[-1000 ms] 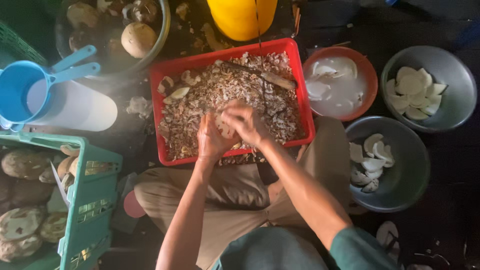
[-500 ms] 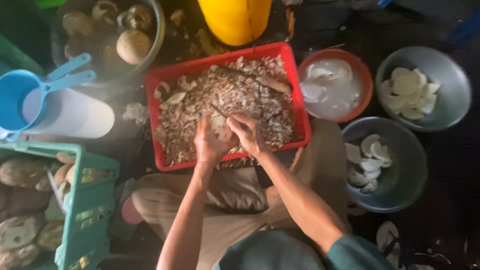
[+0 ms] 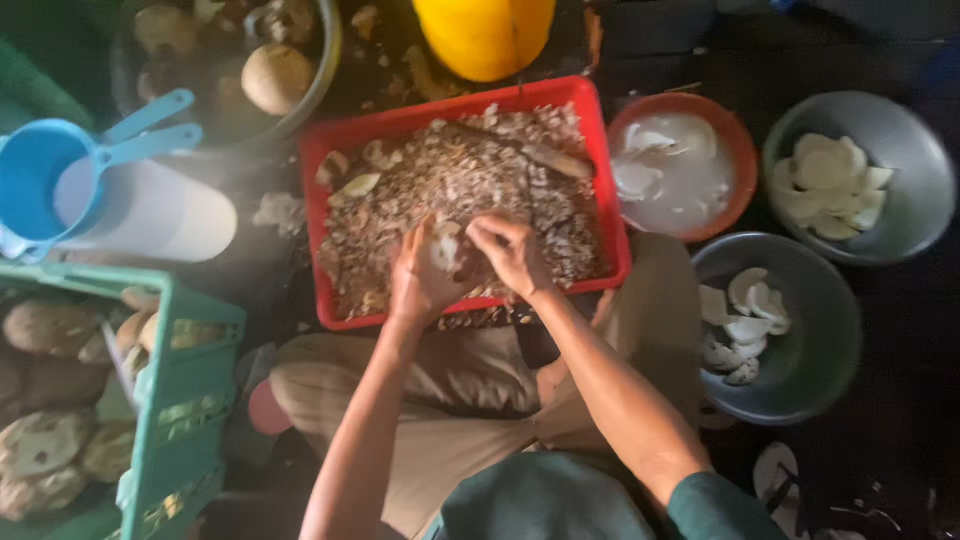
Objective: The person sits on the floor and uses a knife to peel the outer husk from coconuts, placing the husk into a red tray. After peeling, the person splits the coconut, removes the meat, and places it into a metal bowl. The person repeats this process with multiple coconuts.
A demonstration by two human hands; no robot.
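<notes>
My left hand (image 3: 420, 278) cups a pale coconut piece (image 3: 444, 250) over the near edge of a red tray (image 3: 612, 210). The tray is heaped with brown shavings and peel. My right hand (image 3: 512, 252) is closed right beside that piece, touching it; whether it grips a small tool I cannot tell through the blur. Both forearms reach up from my lap, over my tan trousers.
A red bowl (image 3: 740, 165) of cloudy water sits right of the tray. Two grey bowls (image 3: 905, 135) (image 3: 825, 350) hold white peeled pieces. A green crate (image 3: 180, 400) of brown pieces stands at left, a blue scoop (image 3: 60, 180) and white container above it, a yellow container (image 3: 485, 35) behind.
Both hands have stayed over the tray's near edge, working the pale piece. The camera has shifted slightly, so the scene sits a little lower and to the right.
</notes>
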